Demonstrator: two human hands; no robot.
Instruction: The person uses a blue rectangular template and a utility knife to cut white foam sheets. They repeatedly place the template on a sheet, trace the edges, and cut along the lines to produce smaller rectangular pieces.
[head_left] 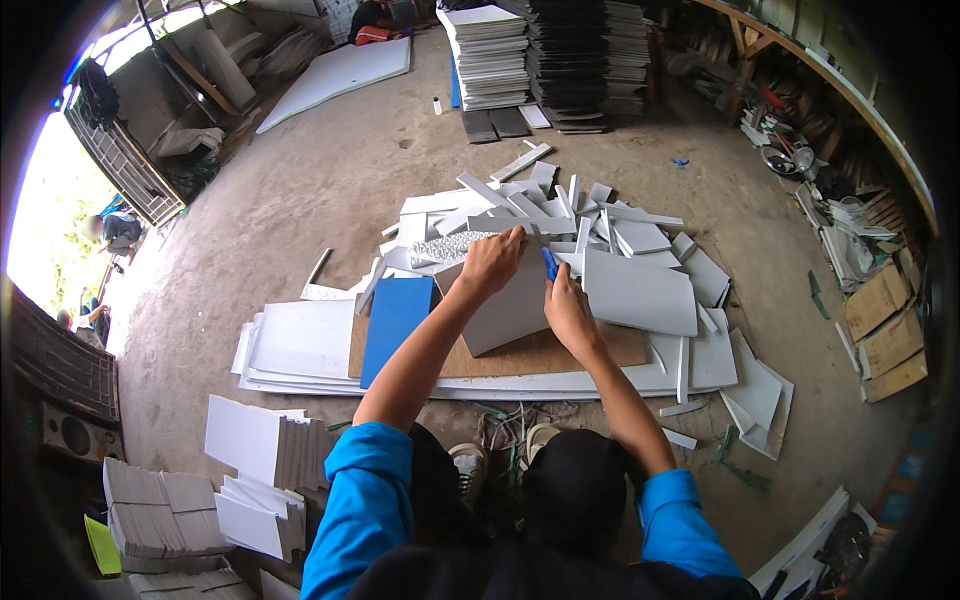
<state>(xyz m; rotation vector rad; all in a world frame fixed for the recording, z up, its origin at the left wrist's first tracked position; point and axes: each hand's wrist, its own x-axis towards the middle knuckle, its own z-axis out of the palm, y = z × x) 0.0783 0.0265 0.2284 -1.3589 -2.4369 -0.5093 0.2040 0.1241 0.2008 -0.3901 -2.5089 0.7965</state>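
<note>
My left hand (492, 264) pinches the far edge of a white foam-like sheet (507, 312), which is tilted up over a brown board (600, 347). In my right hand (570, 308) is a blue-handled cutter knife (549, 263), close to the sheet's right edge. Whether its blade touches the sheet cannot be made out. A blue flat panel (398, 318) lies left of the sheet, partly behind my left forearm. Just beyond my hands is a heap of white strips and offcuts (640, 237).
Large white sheets (300, 340) lie under the board. Stacked white pieces (245, 440) stand at the lower left. Tall stacks of white (487, 60) and black sheets (567, 70) rise at the back. Cardboard (880, 325) lies at the right.
</note>
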